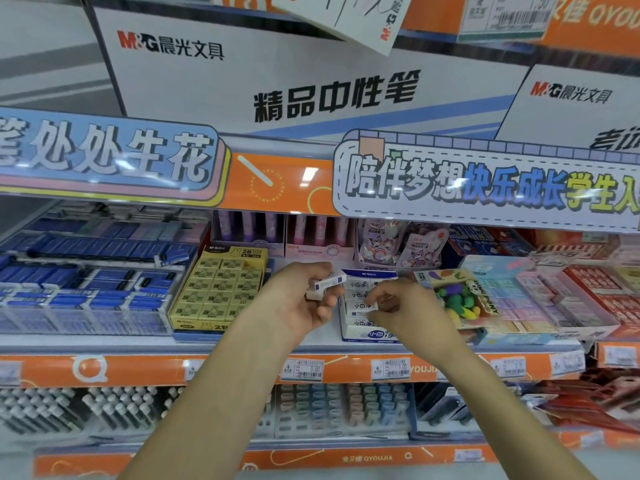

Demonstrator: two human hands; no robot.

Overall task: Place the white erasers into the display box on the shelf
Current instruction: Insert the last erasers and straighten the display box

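A white and blue display box (360,332) stands on the middle shelf, with rows of white erasers (358,285) lying in it. My left hand (304,299) hovers just left of the box and grips a couple of white erasers in blue-striped sleeves (327,284). My right hand (401,306) is over the box's right half, its fingertips pinching one white eraser (371,305) down among the rows. My right hand hides the box's right side.
A yellow box of 2B erasers (218,292) sits directly left of the display box. A colourful box of shaped erasers (460,299) stands to the right. Pink and purple tubes stand behind. The orange shelf edge (346,370) carries price tags.
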